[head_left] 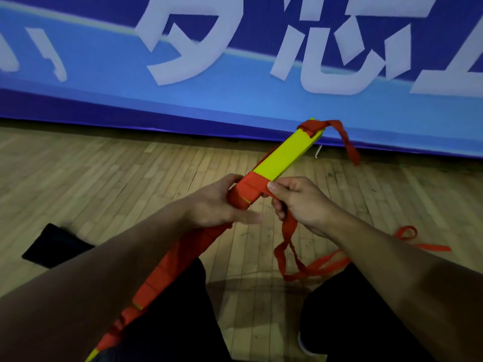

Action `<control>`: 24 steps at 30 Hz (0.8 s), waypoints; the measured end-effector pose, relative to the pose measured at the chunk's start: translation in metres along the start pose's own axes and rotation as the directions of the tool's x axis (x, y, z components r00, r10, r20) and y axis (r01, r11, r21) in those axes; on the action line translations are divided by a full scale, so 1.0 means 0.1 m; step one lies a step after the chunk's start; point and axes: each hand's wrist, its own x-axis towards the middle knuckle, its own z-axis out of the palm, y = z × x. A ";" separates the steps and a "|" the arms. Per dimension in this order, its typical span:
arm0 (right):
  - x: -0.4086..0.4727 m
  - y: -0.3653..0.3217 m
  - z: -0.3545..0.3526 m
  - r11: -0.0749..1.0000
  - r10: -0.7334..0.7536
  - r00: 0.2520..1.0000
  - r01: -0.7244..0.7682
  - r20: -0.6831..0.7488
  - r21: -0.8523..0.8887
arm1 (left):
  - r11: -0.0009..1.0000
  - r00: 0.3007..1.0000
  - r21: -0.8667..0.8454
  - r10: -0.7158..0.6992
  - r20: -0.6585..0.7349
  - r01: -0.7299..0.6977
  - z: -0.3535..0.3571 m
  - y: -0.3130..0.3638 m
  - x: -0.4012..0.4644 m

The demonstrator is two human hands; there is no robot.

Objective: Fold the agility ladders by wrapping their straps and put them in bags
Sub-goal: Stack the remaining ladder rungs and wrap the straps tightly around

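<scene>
Frame centre: yellow ladder bundle point(283, 155) gripped by left hand point(217, 205); red strap point(288, 228) pinched by right hand point(300, 202), fingers curled.

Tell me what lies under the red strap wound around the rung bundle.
Yellow-green rungs show beyond the red strap wraps. Under the wound stretch nearer the person, only slivers of yellow show; the rest is covered.
</scene>
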 end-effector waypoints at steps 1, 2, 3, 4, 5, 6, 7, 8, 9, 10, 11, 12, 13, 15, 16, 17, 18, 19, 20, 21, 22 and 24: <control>0.01 0.02 0.02 1.000 -0.003 1.000 0.003 -0.012 0.011 | 0.991 1.000 0.134 0.021 -0.017 -0.018 0.06 0.02 0.01; 0.02 0.03 0.03 0.999 0.003 1.000 -0.003 -0.018 0.034 | 0.975 0.998 0.220 0.035 -0.050 -0.023 0.11 0.03 0.02; 0.02 0.03 0.05 0.998 0.015 1.000 -0.014 -0.020 0.055 | 0.971 0.996 0.238 0.040 -0.084 -0.019 0.14 0.04 0.02; 0.01 0.02 0.05 0.997 0.029 0.999 -0.027 -0.020 0.066 | 0.975 0.992 0.221 0.043 -0.116 -0.016 0.16 0.02 0.04; 0.00 0.02 0.04 0.997 0.042 0.999 -0.041 -0.026 0.058 | 0.979 0.989 0.202 0.050 -0.141 -0.020 0.16 0.01 0.05; 0.00 0.02 0.03 0.998 0.058 0.998 -0.057 -0.028 0.039 | 0.982 0.986 0.187 0.051 -0.158 -0.021 0.15 0.00 0.06; 0.00 0.02 0.02 0.996 0.081 0.997 -0.081 -0.019 0.028 | 0.988 0.986 0.155 0.044 -0.163 -0.019 0.13 -0.01 0.05; -0.01 0.01 0.01 0.993 0.112 0.994 -0.112 0.002 0.044 | 0.995 0.987 0.102 0.031 -0.158 -0.015 0.11 -0.01 0.04; -0.02 0.00 0.00 0.984 0.149 0.988 -0.152 0.040 0.087 | 0.999 0.989 0.036 0.017 -0.146 -0.012 0.09 -0.02 0.03; -0.03 -0.01 -0.02 0.968 0.186 0.978 -0.198 0.091 0.153 | 1.000 0.993 -0.028 0.006 -0.122 -0.009 0.07 -0.03 0.01; -0.04 -0.02 -0.03 0.941 0.223 0.965 -0.250 0.139 0.226 | 0.998 0.997 -0.066 -0.003 -0.082 -0.002 0.04 -0.05 -0.01; -0.06 -0.04 -0.05 0.909 0.250 0.952 -0.294 0.179 0.296 | 0.995 0.999 -0.098 -0.016 -0.035 0.013 0.00 -0.06 -0.04; -0.08 -0.03 -0.05 0.882 0.266 0.944 -0.321 0.196 0.345 | 0.991 0.999 -0.130 -0.035 0.020 0.037 -0.03 -0.07 -0.05; -0.09 -0.02 0.01 0.882 0.270 0.948 -0.313 0.166 0.351 | 0.990 0.991 -0.119 -0.059 0.122 0.074 -0.02 -0.02 -0.08; -0.08 -0.01 0.06 0.897 0.268 0.953 -0.299 0.138 0.326 | 0.997 0.988 -0.026 -0.068 0.137 0.072 0.04 0.02 -0.09; -0.08 0.00 0.11 0.909 0.268 0.957 -0.289 0.109 0.299 | 0.991 0.993 0.119 -0.072 0.097 0.061 0.11 0.04 -0.07; -0.08 0.00 0.14 0.919 0.264 0.961 -0.278 0.088 0.278 | 0.961 0.998 0.272 -0.051 0.020 0.044 0.20 0.05 -0.05; -0.08 -0.01 0.16 0.928 0.262 0.962 -0.273 0.078 0.252 | 0.923 0.997 0.383 -0.005 -0.072 0.033 0.29 0.03 -0.03; -0.08 -0.02 0.15 0.942 0.258 0.963 -0.269 0.081 0.202 | 0.895 0.988 0.444 0.044 -0.146 0.026 0.35 0.00 -0.03; -0.08 -0.04 0.12 0.957 0.255 0.963 -0.265 0.091 0.115 | 0.880 0.978 0.475 0.081 -0.191 0.020 0.38 -0.04 -0.03; -0.06 -0.04 0.08 0.968 0.251 0.963 -0.250 0.094 -0.019 | 0.875 0.972 0.483 0.088 -0.216 0.028 0.38 -0.07 -0.02; -0.03 -0.04 0.03 0.916 0.235 0.968 -0.190 0.087 -0.353 | 0.871 0.971 0.488 0.062 -0.232 0.061 0.38 -0.09 -0.01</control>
